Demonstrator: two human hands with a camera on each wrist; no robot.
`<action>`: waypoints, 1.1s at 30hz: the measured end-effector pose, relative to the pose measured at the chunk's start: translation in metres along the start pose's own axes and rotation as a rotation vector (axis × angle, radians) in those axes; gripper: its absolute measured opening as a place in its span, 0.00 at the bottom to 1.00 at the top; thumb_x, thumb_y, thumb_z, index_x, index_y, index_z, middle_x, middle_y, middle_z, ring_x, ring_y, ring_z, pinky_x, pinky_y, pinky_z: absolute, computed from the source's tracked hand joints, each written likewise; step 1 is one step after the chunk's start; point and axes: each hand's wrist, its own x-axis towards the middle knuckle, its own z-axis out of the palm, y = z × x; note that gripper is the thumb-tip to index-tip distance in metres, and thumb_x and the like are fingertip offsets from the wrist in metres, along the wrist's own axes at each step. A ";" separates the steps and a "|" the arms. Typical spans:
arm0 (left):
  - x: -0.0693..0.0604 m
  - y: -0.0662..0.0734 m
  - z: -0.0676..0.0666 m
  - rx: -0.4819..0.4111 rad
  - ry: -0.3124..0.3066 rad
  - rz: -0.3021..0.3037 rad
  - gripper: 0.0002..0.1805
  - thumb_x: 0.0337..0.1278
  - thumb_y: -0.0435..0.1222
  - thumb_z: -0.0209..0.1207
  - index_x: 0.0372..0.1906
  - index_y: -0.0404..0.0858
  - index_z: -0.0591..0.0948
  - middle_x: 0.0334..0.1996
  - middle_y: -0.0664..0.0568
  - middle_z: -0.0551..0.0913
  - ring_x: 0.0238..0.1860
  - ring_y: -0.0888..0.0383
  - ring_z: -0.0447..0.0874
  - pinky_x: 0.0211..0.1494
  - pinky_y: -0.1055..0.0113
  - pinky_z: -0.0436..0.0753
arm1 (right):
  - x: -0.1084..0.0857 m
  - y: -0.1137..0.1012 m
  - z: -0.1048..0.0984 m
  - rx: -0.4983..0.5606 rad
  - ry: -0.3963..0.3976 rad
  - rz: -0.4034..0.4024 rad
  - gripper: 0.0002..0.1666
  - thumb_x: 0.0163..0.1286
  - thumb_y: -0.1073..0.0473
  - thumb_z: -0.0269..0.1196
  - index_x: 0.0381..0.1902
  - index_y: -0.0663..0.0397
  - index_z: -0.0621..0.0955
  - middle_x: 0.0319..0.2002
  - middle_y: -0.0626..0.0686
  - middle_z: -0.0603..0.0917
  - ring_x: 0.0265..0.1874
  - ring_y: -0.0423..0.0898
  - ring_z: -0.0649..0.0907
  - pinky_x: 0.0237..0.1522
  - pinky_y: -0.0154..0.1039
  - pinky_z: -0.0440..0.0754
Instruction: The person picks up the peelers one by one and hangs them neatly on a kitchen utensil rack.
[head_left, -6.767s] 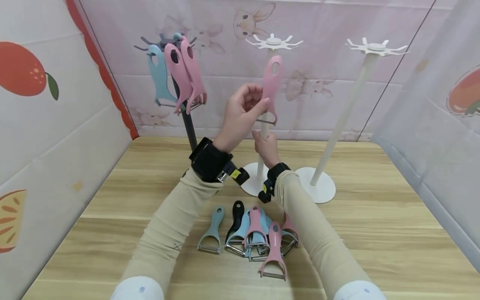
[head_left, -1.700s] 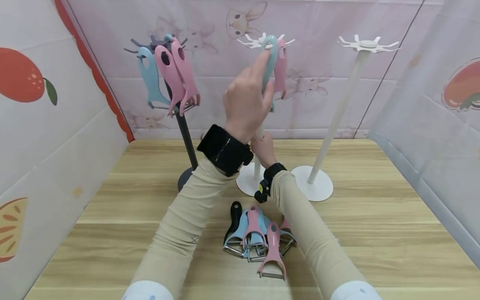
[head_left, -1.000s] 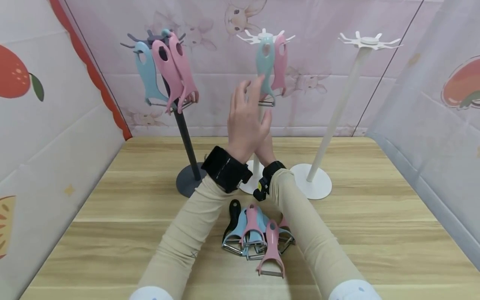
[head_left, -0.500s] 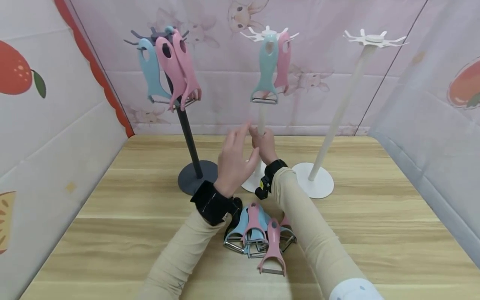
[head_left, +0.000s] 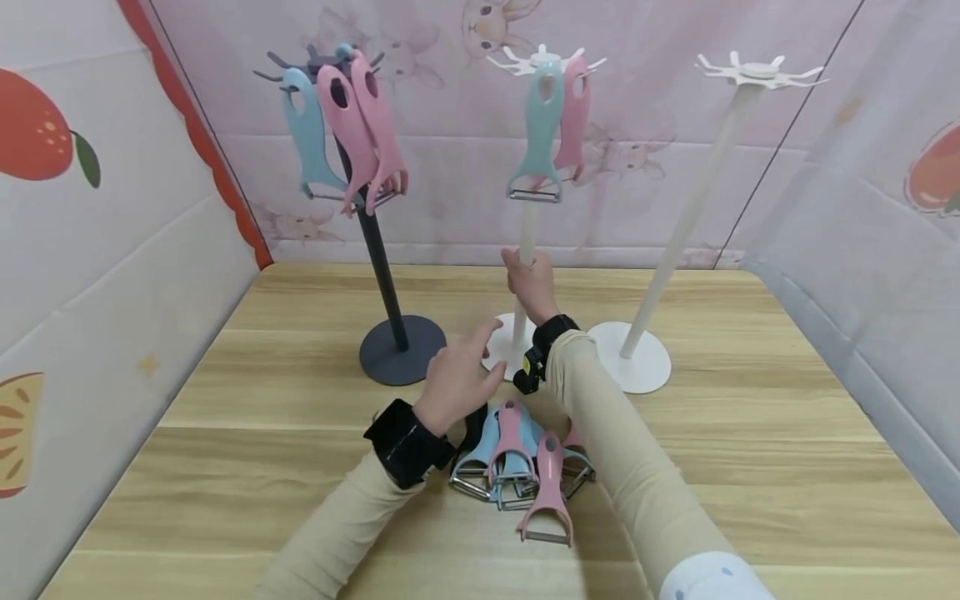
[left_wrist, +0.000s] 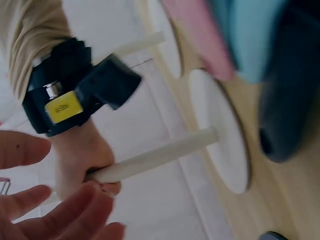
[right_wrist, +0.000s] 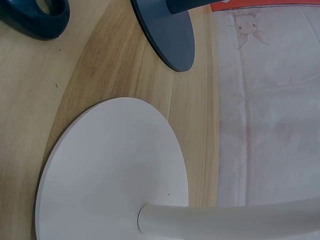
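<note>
My right hand (head_left: 534, 287) grips the pole of the middle white stand (head_left: 528, 229). A teal peeler (head_left: 543, 121) and a pink peeler (head_left: 574, 125) hang from that stand's hooks. My left hand (head_left: 454, 382), holding nothing, hovers with fingers spread above the back of a peeler pile. In the pile lie a black peeler (head_left: 474, 427), partly hidden by the hand, light blue peelers (head_left: 486, 442) and pink peelers (head_left: 550, 475). The left wrist view shows left fingers (left_wrist: 75, 215) in front of the gripped pole; the right wrist view shows only the white base (right_wrist: 115, 155) and pole, no fingers.
A dark grey stand (head_left: 403, 350) at the left carries one light blue and two pink peelers (head_left: 348, 125), plus something teal at its top. At the right stands another white stand (head_left: 690, 217) with bare hooks. Patterned cloth walls (head_left: 450, 192) enclose the table (head_left: 247, 467).
The pink peeler, then the teal one, went onto the middle stand's hooks. My left hand let go of the teal peeler and came down toward the pile. The right hand kept its hold.
</note>
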 end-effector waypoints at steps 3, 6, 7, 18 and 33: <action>-0.006 -0.007 0.003 0.042 -0.134 -0.037 0.25 0.51 0.37 0.60 0.56 0.39 0.72 0.17 0.54 0.74 0.13 0.63 0.66 0.13 0.71 0.62 | 0.000 0.000 0.000 0.005 0.002 -0.001 0.26 0.68 0.57 0.53 0.09 0.52 0.63 0.09 0.46 0.61 0.10 0.41 0.61 0.18 0.35 0.60; -0.012 -0.015 0.006 0.090 -0.248 -0.052 0.22 0.51 0.37 0.60 0.54 0.39 0.73 0.15 0.53 0.72 0.12 0.62 0.62 0.14 0.69 0.59 | 0.001 0.000 0.001 0.017 -0.003 0.003 0.26 0.68 0.58 0.53 0.09 0.52 0.62 0.08 0.46 0.61 0.09 0.41 0.61 0.18 0.35 0.60; -0.014 -0.018 0.008 0.105 -0.274 -0.049 0.21 0.51 0.37 0.60 0.53 0.39 0.74 0.17 0.52 0.74 0.14 0.62 0.62 0.15 0.69 0.60 | 0.001 0.000 0.001 0.019 -0.004 0.005 0.26 0.68 0.58 0.53 0.09 0.52 0.62 0.08 0.46 0.61 0.09 0.41 0.61 0.18 0.35 0.60; -0.024 -0.029 0.021 0.181 -0.536 -0.032 0.10 0.44 0.35 0.61 0.34 0.35 0.76 0.21 0.52 0.73 0.21 0.57 0.71 0.21 0.63 0.71 | -0.001 -0.008 0.000 0.015 -0.016 0.044 0.25 0.68 0.61 0.51 0.10 0.53 0.63 0.08 0.46 0.62 0.09 0.39 0.63 0.17 0.34 0.61; -0.025 -0.027 0.029 0.146 -0.541 -0.038 0.15 0.38 0.35 0.62 0.10 0.42 0.67 0.11 0.58 0.63 0.13 0.61 0.63 0.15 0.70 0.61 | 0.004 0.002 0.001 0.028 0.010 0.038 0.26 0.67 0.58 0.54 0.09 0.52 0.62 0.09 0.46 0.62 0.09 0.40 0.62 0.17 0.33 0.61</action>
